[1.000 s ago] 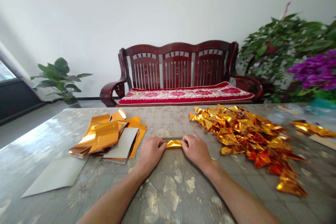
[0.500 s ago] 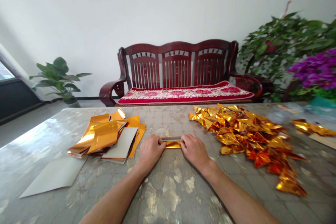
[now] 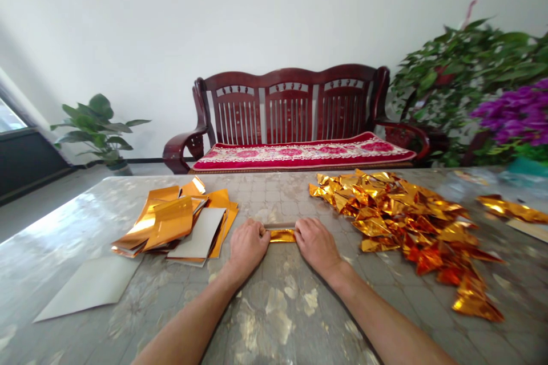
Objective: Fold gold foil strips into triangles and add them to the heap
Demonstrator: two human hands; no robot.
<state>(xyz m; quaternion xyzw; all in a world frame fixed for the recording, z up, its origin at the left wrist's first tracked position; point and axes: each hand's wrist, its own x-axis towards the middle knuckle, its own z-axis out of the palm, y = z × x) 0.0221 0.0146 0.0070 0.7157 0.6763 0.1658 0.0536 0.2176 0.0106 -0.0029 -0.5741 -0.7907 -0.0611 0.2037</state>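
Note:
Between my hands is a sheet of gold foil paper (image 3: 282, 235), with a narrow gold strip at the front and a pale edge behind it. My left hand (image 3: 248, 242) is closed on its left end, and my right hand (image 3: 317, 242) grips the right end. The fingertips are curled around the paper, so its ends are hidden. To the left lies a loose stack of gold foil sheets (image 3: 172, 221), some with their pale backs up. Right of my hands spreads a heap of folded gold foil pieces (image 3: 394, 211).
A single pale sheet (image 3: 92, 285) lies at the left of the patterned table (image 3: 274, 319). Clear plastic (image 3: 466, 182) and another gold piece (image 3: 511, 208) are at the far right. Beyond the table stand a wooden bench (image 3: 287, 108), a potted plant (image 3: 100, 128) and purple flowers (image 3: 516, 111).
Almost nothing differs. Both hands keep the same grip on the foil paper, and the whole view has shifted very slightly.

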